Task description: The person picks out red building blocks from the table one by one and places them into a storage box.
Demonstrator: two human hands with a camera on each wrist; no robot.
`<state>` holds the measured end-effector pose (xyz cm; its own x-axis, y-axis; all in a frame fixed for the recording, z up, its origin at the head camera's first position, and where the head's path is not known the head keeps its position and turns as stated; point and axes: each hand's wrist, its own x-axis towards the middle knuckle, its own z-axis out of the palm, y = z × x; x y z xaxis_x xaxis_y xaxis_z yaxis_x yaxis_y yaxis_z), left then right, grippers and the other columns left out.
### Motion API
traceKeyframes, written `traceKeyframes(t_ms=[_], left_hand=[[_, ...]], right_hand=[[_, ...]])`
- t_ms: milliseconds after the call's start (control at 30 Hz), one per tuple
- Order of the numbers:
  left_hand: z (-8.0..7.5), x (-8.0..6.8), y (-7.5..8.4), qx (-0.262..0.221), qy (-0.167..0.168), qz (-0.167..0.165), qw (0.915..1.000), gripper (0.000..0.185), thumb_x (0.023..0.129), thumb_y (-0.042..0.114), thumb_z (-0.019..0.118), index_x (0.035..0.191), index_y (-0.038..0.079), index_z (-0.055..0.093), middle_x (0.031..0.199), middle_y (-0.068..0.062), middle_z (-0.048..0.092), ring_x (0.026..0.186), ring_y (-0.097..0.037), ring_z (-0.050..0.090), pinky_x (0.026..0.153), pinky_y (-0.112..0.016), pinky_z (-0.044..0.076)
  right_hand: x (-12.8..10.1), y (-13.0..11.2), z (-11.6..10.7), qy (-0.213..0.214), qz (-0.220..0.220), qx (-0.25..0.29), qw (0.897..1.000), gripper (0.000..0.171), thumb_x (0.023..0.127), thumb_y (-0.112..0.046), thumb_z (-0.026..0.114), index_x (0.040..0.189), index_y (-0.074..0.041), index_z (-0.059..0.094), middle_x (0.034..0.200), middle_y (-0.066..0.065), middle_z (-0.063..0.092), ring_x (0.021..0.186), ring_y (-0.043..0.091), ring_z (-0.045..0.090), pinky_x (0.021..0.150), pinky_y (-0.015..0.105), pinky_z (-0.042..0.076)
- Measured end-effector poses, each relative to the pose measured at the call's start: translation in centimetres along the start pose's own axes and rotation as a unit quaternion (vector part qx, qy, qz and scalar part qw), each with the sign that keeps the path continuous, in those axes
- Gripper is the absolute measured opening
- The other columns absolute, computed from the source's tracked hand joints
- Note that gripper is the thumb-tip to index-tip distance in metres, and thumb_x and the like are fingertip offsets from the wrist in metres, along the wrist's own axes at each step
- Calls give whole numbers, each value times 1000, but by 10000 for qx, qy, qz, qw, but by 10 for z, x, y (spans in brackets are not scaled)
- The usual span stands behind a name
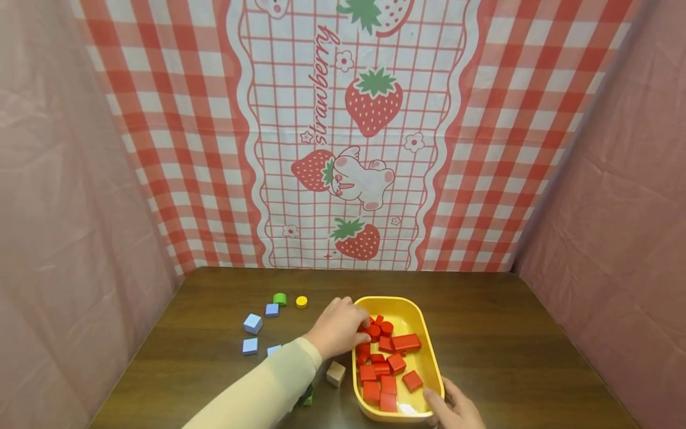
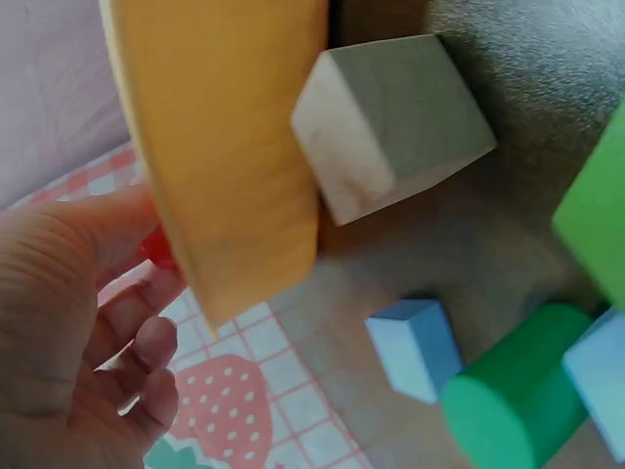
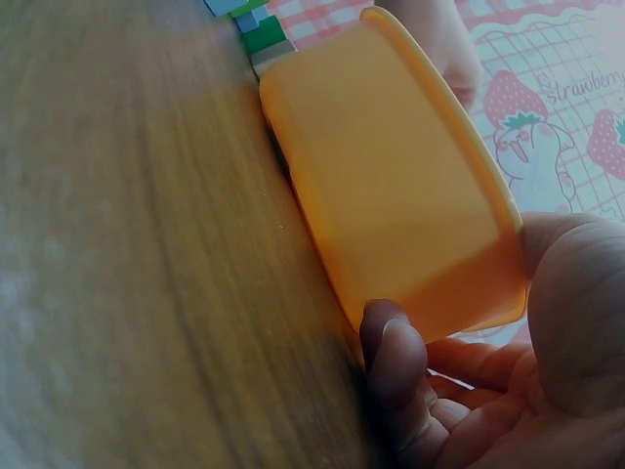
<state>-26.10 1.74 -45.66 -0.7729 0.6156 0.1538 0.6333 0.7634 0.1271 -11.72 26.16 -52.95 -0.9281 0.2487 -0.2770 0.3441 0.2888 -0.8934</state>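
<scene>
A yellow plastic tray (image 1: 430, 333) stands on the table with several red blocks (image 1: 406, 342) in it, flat-sided and round ones. My left hand (image 1: 339, 328) reaches over the tray's left rim. In the left wrist view its thumb and fingers pinch a red block (image 2: 157, 248), mostly hidden behind the rim. At the near right corner my right hand (image 1: 455, 406) grips the tray, thumb over the rim and fingers against the outer wall (image 3: 391, 186). A plain wooden cube (image 1: 336, 374) sits just left of the tray.
Left of the tray lie several blue blocks (image 1: 253, 323), a green block (image 1: 280, 299) and a yellow round block (image 1: 302, 302). More green (image 2: 522, 381) shows near the left forearm. A checked strawberry cloth (image 1: 359, 179) hangs behind the table, with pink curtains (image 1: 611, 179) at the sides.
</scene>
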Motion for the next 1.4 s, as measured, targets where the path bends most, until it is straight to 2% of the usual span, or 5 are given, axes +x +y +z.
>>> traceKeyframes(t_ms=[300, 533, 667, 1033, 1400], left_hand=[[11, 3, 4, 563, 182, -75, 9982, 24, 93, 40, 84, 110, 25, 77, 105, 9, 78, 84, -12, 51, 78, -26, 40], [14, 5, 10, 778, 31, -254, 9966, 31, 92, 42, 84, 116, 25, 74, 112, 7, 78, 87, -14, 49, 78, -26, 39], [17, 7, 11, 814, 78, -320, 9961, 31, 93, 42, 83, 116, 24, 74, 110, 7, 78, 86, -15, 48, 78, -27, 37], [28, 8, 13, 1209, 736, -434, 9890, 29, 92, 46, 83, 109, 23, 76, 103, 6, 79, 83, -17, 49, 77, -30, 38], [34, 11, 15, 1533, 613, -703, 9838, 27, 93, 51, 80, 100, 25, 81, 96, 6, 78, 84, -20, 55, 77, -34, 40]], right_hand=[[-1, -1, 0, -17, 28, 3, 10000, 65, 102, -35, 68, 151, 4, 51, 78, 8, 68, 70, 21, 65, 58, 33, 55], [-1, -1, 0, -33, 45, -21, 10000, 66, 102, -36, 68, 151, 5, 50, 79, 8, 70, 71, 21, 66, 59, 33, 56], [-1, -1, 0, -27, 44, -26, 10000, 68, 102, -36, 68, 152, 4, 49, 78, 7, 68, 70, 20, 64, 57, 32, 55], [-2, -2, 0, -12, 44, -42, 10000, 65, 102, -35, 68, 151, 3, 50, 76, 7, 67, 68, 20, 63, 56, 32, 54], [-2, -2, 0, -46, 66, -41, 10000, 67, 102, -35, 68, 153, 4, 49, 76, 7, 67, 68, 20, 63, 56, 32, 54]])
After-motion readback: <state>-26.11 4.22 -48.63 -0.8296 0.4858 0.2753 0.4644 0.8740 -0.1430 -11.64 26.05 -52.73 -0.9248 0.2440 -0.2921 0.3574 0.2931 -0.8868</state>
